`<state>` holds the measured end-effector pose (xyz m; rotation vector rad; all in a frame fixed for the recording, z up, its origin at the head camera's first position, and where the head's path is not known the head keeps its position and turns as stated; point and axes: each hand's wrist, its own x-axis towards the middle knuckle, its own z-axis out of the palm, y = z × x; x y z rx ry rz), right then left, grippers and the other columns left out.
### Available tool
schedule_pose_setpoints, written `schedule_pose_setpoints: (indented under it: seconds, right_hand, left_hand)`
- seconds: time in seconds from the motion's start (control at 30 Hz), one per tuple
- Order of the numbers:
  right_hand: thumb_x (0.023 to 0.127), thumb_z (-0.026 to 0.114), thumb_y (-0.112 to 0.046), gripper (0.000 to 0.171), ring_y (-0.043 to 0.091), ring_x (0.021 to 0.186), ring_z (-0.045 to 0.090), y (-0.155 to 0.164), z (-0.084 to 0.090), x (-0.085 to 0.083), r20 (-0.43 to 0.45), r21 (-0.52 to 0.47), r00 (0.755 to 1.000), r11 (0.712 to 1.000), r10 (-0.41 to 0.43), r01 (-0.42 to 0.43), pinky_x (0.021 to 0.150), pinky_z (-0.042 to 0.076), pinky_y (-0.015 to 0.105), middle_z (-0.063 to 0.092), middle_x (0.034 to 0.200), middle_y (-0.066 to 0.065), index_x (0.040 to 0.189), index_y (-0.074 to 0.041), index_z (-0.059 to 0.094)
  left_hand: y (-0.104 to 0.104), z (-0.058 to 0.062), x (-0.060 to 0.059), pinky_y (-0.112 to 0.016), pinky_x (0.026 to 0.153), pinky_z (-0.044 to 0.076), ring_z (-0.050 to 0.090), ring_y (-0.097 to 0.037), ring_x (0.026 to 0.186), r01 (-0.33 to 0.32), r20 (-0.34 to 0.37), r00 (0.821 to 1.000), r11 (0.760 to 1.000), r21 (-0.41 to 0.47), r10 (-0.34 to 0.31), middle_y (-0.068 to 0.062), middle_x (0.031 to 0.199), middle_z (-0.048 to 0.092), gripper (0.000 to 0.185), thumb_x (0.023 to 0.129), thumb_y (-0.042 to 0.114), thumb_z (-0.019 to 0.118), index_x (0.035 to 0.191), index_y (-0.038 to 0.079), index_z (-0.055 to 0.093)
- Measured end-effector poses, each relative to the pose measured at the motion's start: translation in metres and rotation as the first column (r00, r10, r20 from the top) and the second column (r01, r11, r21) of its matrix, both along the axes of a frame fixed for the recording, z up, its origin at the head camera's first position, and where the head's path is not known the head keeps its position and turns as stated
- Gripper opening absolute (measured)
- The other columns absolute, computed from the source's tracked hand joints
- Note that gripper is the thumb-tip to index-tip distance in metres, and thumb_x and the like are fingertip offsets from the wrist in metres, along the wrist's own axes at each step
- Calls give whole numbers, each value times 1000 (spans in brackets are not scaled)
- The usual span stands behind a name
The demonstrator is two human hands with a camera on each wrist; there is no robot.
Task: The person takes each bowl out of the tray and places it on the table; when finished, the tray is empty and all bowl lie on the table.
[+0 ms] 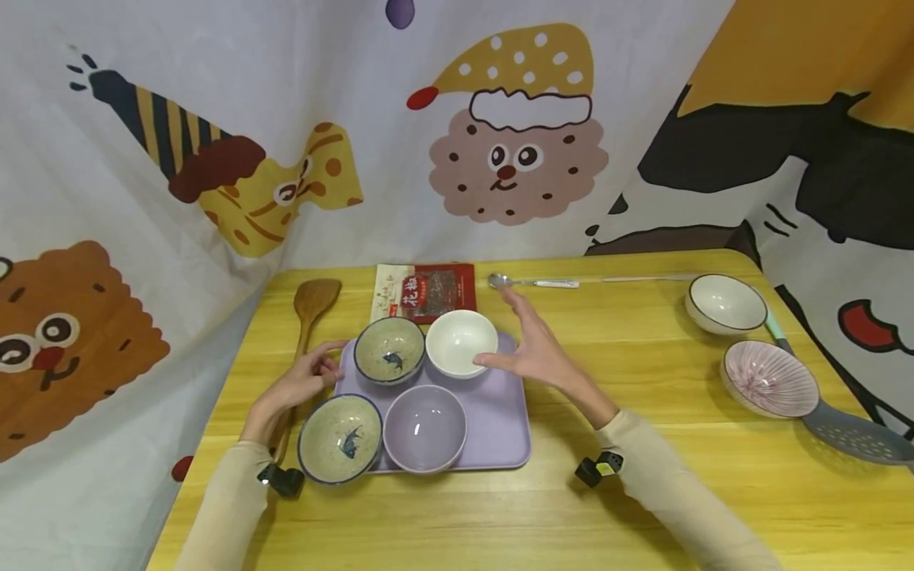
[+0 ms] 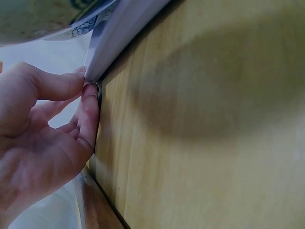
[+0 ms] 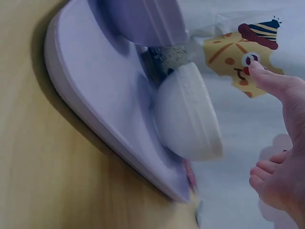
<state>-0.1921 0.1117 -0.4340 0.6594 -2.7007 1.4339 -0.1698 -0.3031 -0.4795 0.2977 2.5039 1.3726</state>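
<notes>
A lavender tray (image 1: 500, 412) lies on the yellow wooden table and carries two speckled fish bowls (image 1: 389, 349) (image 1: 339, 438), a white bowl (image 1: 460, 341) and a lavender bowl (image 1: 424, 428). My left hand (image 1: 330, 366) is at the tray's left edge. In the left wrist view, the left hand (image 2: 86, 82) pinches the tray's edge (image 2: 114, 33) between thumb and forefinger. My right hand (image 1: 500, 329) hovers open over the tray's right side, fingers spread, thumb close to the white bowl's rim. In the right wrist view, the right hand (image 3: 267, 124) stays apart from the white bowl (image 3: 186, 119).
A wooden spatula (image 1: 314, 305) lies left of the tray. A red spice packet (image 1: 427, 291) and a metal spoon (image 1: 531, 281) lie behind it. At the right stand a white bowl (image 1: 724, 303), a pink ribbed bowl (image 1: 769, 379) and a grey slotted spatula (image 1: 857, 436). Cartoon cloth walls the table.
</notes>
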Motion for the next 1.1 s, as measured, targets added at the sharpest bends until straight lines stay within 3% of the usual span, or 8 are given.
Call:
schedule_pose_setpoints:
  seconds: [0.27, 0.7, 0.9, 1.1]
  right_hand:
    - [63, 97, -34, 125, 38, 146, 38, -21, -16, -1, 103, -35, 992, 997, 72, -69, 114, 34, 60, 34, 161, 18, 159, -5, 24]
    - [55, 101, -29, 134, 40, 141, 42, -30, -40, -11, 122, -50, 986, 993, 114, -109, 113, 37, 59, 32, 158, 21, 159, -3, 19]
    - [56, 100, -26, 135, 42, 142, 41, -29, -43, -12, 133, -60, 984, 992, 115, -108, 114, 35, 60, 31, 158, 25, 159, 1, 17]
    - [56, 100, -28, 129, 38, 137, 48, -27, -44, -12, 139, -69, 986, 994, 94, -85, 109, 42, 58, 41, 154, 20, 157, -1, 25]
  left_hand:
    - [2, 2, 1, -22, 66, 46, 53, -13, 77, -1, -7, 1000, 1000, -21, 1, -20, 95, 59, 58, 95, -3, 60, 149, -7, 40]
    - [2, -1, 1, -21, 66, 46, 53, -12, 76, -5, -18, 1000, 1000, -19, 4, -16, 92, 58, 55, 94, -3, 60, 147, -5, 43]
    - [1, -1, 0, -21, 67, 46, 52, -12, 77, -5, -10, 1000, 999, -40, 4, -17, 93, 57, 57, 94, -5, 58, 148, -5, 42]
    - [1, 0, 1, -22, 67, 46, 53, -13, 77, -3, -14, 1000, 999, -48, 2, -17, 94, 58, 57, 94, -3, 60, 148, -5, 41]
